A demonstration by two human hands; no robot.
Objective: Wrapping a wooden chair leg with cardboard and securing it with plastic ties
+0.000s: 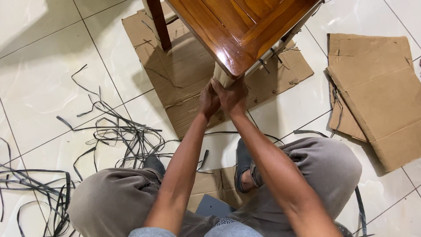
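Note:
A glossy brown wooden table (237, 26) stands on a flattened cardboard sheet (184, 70). Its near corner leg (220, 75) is wrapped in pale cardboard-like packing. My left hand (208, 102) and my right hand (232, 97) are pressed together around that wrapped leg, just under the table corner, fingers closed on the wrapping. Another dark wooden leg (158, 24) shows bare at the upper left. I am crouching, grey trousers and dark shoes below my arms.
Several cut black plastic straps (118, 131) lie tangled on the white tiled floor at the left. Folded cardboard pieces (377, 92) lie at the right. More cardboard (215, 184) sits between my feet.

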